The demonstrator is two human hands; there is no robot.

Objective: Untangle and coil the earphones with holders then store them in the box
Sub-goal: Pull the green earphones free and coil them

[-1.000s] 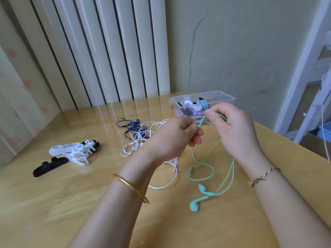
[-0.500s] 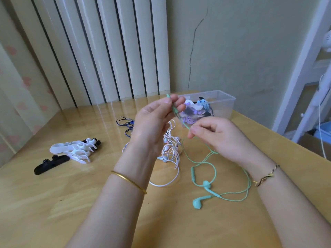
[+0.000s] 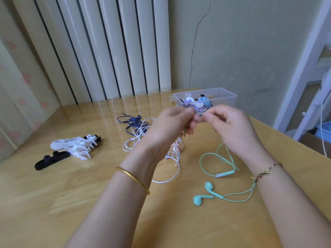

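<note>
Mint-green earphones (image 3: 207,187) are what I am working, and the picture has shifted in the last half second. My hands were apart with a length of cord stretched between them. They have closed in on each other and now sit almost fingertip to fingertip, raised just in front of the clear box (image 3: 224,95). My left hand (image 3: 170,127) is curled round the plug end, with a short dark-green stub showing below its fingers, though motion blur hides the exact grip. My right hand (image 3: 231,126) pinches the same cord between thumb and forefinger, and the cord drops from under it to the table (image 3: 89,203). Down there the slack has spread out into one open loop, the inline remote (image 3: 225,174), then the two buds lying near my right wrist. It all lies apart from the white earphones (image 3: 140,130) and the dark blue earphones (image 3: 131,120) behind my left hand. I read that as this set being untangled and the first turn of the coil starting. The white holders (image 3: 71,145) and the black holder (image 3: 52,159) lie well to the left, so one must be fetched before this set joins the wound ones already in the box.
</note>
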